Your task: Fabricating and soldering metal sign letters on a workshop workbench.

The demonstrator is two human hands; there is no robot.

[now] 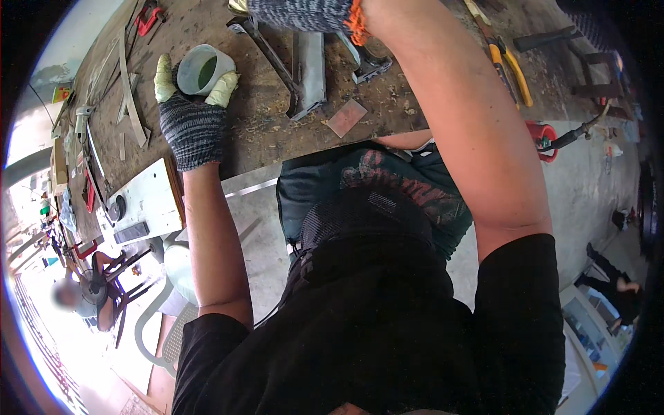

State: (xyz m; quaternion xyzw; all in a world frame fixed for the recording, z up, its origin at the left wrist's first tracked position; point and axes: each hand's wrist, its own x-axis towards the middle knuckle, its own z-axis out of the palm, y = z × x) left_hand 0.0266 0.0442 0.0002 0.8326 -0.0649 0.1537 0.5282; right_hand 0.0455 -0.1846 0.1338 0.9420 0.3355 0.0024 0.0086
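Note:
My left hand (192, 128), in a grey knitted glove with cream-coated fingertips, wraps thumb and fingers around a white cup (223, 63). Something green shows inside the cup. Across the workbench (263, 142) reaches my right arm; my right hand (297, 12), gloved with an orange cuff, is cut off at the top edge, so what its fingers do is hidden. Just below that hand lies a grey metal frame (312, 72) with a dark slanted bar. A smaller curved metal piece (369, 68) rests to its right. Nearer me is a flat reddish-brown rectangular plate (347, 117).
Yellow-handled cutters (517, 76) and a dark-handled tool (546, 39) lie at the right. Thin strips (126, 83) and a red clamp (147, 19) are at the left. A white board (149, 200) juts beside my left forearm, near a chair (155, 339). Other people are farther off on both sides.

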